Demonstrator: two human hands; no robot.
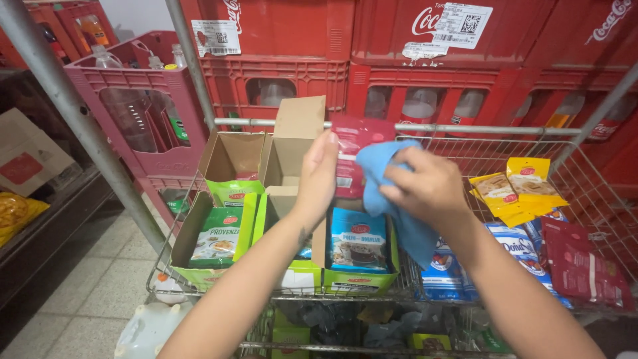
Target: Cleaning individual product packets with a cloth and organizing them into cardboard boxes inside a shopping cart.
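My left hand (pixel 318 178) holds a red sachet packet (pixel 355 143) upright above the wire basket (pixel 465 143). My right hand (pixel 428 186) is closed on a blue cloth (pixel 389 199) and presses it against the packet's front. Below my hands stand green cardboard display boxes (pixel 219 242) with green sachets and a box holding blue sachets (pixel 359 242).
Yellow packets (pixel 518 186), blue-and-white packets (pixel 518 242) and dark red packets (pixel 585 266) lie at the basket's right. Red bottle crates (pixel 299 73) are stacked behind, a pink crate (pixel 133 100) at left. A metal pole (pixel 73 113) slants past. A plastic jug (pixel 149 329) sits on the tiled floor.
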